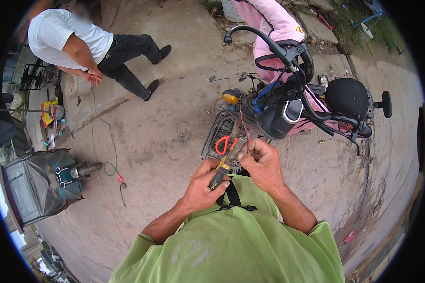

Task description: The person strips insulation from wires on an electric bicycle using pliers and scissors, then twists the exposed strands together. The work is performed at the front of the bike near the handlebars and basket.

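Note:
My left hand [199,187] is closed around a hand tool [219,176] with a black and yellow handle; its far end points up and right, and its exact kind is unclear. My right hand [265,164] pinches a thin red wire [245,126] just beyond the tool's tip. From there the wire rises toward the front of a scooter [272,117] with its parts exposed. Orange-red loops [221,145], perhaps scissor handles, show beside the tool above the scooter's dark footboard [211,137]. An amber turn signal lamp [231,96] hangs near the wire's upper end.
The scooter's handlebar [288,59] and pink cover [281,21] rise ahead right. A person in a white shirt [66,40] stands far left. A green cord [109,137] lies on the concrete. A covered three-wheeler [42,181] is parked left, below scattered tools and a yellow bag [48,113].

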A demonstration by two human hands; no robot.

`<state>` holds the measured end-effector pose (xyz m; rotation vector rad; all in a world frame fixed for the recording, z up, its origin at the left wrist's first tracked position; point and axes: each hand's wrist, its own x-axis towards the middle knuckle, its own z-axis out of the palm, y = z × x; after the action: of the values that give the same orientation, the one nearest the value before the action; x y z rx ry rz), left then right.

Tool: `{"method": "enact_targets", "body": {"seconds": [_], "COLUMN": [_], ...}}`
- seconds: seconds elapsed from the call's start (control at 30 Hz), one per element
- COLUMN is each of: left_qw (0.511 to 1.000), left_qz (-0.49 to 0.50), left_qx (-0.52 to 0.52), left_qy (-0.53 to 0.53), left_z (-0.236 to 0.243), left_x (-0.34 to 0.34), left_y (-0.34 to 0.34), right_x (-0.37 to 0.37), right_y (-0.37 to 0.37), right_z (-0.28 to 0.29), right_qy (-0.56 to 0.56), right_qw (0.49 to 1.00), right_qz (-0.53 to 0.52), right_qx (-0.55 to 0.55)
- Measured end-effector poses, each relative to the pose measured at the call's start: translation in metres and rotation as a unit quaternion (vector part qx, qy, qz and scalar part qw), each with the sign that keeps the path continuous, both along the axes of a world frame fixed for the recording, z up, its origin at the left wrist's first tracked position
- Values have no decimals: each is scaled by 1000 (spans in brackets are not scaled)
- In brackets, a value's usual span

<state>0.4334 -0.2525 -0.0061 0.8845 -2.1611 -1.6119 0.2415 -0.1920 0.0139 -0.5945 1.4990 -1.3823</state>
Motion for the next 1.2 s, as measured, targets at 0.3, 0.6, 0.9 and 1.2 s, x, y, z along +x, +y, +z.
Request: {"method": "enact_targets", "body": {"seconds": [0.3,0.6,0.9,1.2], "left_qw": [998,998,986,908], "left_qz": [26,-33,27,142], "left_qx": [-47,59,154,341], "left_qy": [-15,7,56,197], "left_z": [-2,0,7,2], "left_x": [-4,0,-8,-44], "left_y": [6,-1,-6,-17], "right_x": [7,3,-4,6], "right_y": [2,3,10,9], "right_z": [-20,-19,-15,1], "right_qy": [34,2,-21,-35], "right_qw": [998,999,999,999], "right_qz": [-48,-42,-50,-4], "right_qx": [4,-7,5,-37]}}
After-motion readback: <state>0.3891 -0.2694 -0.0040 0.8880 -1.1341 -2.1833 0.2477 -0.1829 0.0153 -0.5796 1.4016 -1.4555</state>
